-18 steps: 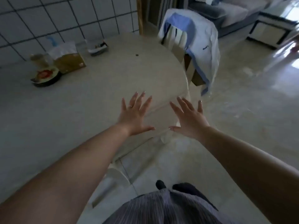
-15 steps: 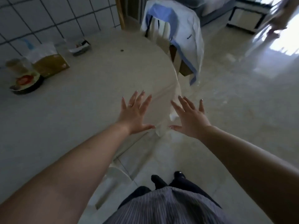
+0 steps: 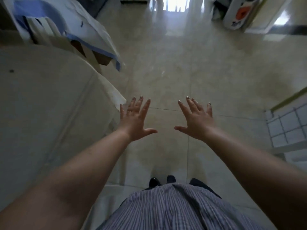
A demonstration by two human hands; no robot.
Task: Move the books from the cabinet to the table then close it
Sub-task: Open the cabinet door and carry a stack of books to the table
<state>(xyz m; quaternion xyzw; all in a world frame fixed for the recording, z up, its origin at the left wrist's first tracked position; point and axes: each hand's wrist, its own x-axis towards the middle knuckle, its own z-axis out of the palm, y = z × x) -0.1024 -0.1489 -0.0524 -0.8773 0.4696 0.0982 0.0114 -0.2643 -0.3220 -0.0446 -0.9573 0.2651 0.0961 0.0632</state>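
The round pale table [image 3: 46,113] fills the left side of the view, its edge just left of my left hand. My left hand [image 3: 135,120] is stretched out over the floor beside that edge, palm down, fingers spread, a ring on one finger, holding nothing. My right hand [image 3: 196,120] is stretched out level with it, also spread and holding nothing, above the shiny beige floor tiles. No books and no cabinet can be seen in this view.
A chair [image 3: 49,30] draped with a white and blue garment stands at the table's far side, upper left. A tiled white wall corner [image 3: 289,128] juts in at the right. A white object with an orange patch [image 3: 237,15] stands at the far right.
The view has swung to the right, away from the table top; the items on the table have left the frame. Both hands stay spread and now hover over the floor instead of the table edge.
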